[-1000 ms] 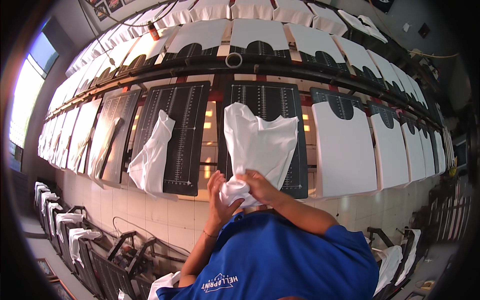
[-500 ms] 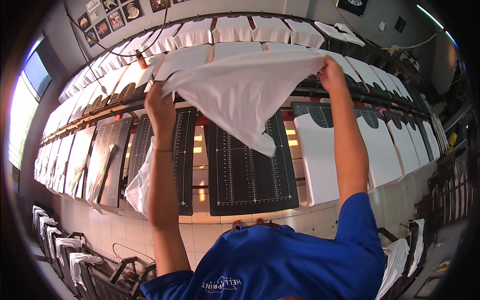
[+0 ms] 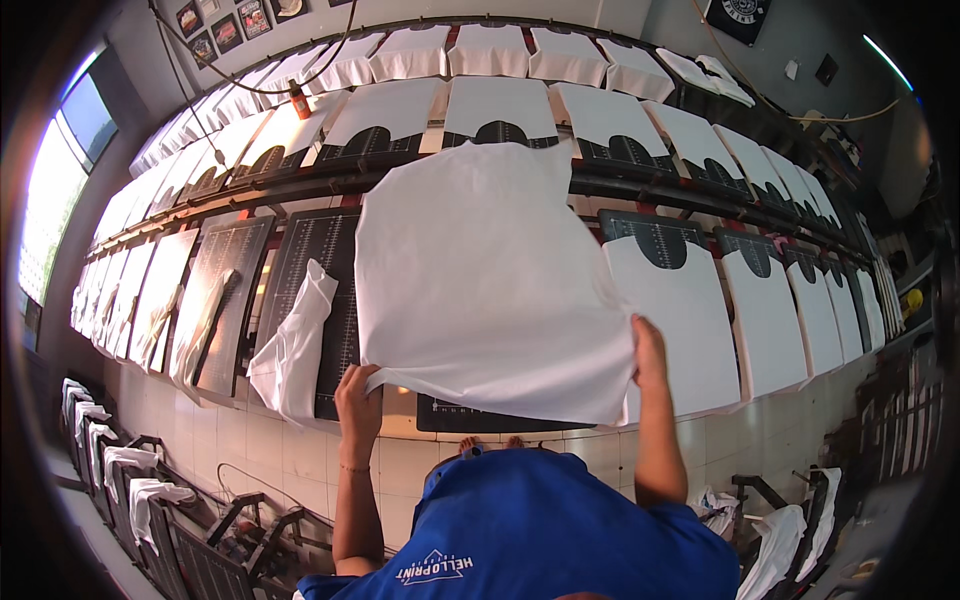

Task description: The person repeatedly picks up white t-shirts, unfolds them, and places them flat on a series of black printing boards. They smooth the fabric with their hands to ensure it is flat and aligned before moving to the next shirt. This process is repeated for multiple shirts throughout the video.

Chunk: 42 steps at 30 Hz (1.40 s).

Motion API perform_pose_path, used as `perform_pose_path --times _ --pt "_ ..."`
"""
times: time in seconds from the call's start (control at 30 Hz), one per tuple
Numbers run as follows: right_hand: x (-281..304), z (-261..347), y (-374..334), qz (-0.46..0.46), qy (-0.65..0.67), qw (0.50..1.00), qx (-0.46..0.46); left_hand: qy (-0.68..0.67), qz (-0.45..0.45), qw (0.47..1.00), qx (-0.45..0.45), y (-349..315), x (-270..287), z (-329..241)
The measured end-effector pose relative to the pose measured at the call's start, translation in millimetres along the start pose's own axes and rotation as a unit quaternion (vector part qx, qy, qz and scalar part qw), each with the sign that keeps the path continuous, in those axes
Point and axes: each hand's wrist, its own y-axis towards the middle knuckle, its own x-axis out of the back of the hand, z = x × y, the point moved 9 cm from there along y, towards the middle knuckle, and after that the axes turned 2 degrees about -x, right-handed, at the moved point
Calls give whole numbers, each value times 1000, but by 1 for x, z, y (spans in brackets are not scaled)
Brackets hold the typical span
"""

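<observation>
A white fabric panel [image 3: 480, 270] is spread in front of me, billowing a little over a black board with ruler-like markings [image 3: 460, 415]. Only the near edge of that board shows beneath it. My left hand [image 3: 358, 405] pinches the panel's near left corner, where the cloth bunches. At its right side, my right hand [image 3: 648, 350] grips the edge with fingers closed. The far edge of the fabric reaches the dark rail behind the board. On the neighbouring board [image 3: 337, 375] to the left lies a crumpled white cloth [image 3: 300, 350].
White panels with curved neck cut-outs lie on boards to the right [image 3: 670, 320] and in rows beyond. A dark rail [image 3: 640, 188] separates the rows. An orange bottle [image 3: 299, 99] stands at the far left. Behind me are racks [image 3: 215, 565] with draped cloths and a tiled floor [image 3: 400, 480].
Both hands have come down toward my body, still holding the fabric. It was gathered and hanging in the air; now it is opened out over the board.
</observation>
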Motion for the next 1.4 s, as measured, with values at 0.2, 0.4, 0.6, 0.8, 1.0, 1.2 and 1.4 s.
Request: perform_pose_path --times 0.2,0.4,0.6,0.8,1.0,1.2,1.4 --pt "21 -120 8 -42 -56 997 -15 67 97 992 37 -65 -61 101" --pt "98 -195 -80 21 -107 970 -215 121 428 885 135 -178 -95 150" --pt "77 -181 -56 7 -78 984 -163 -465 169 772 400 -161 -173 193" --pt "118 -196 -71 21 -64 981 -180 -365 90 823 425 -210 -149 252" --pt "161 -248 -140 21 -150 939 -309 -209 117 830 504 -301 -98 221" --pt "189 -292 -169 50 -365 850 -377 -42 180 840 509 -364 -99 264" --pt "73 -166 -44 94 -450 866 -199 9 116 969 216 -104 -113 135"
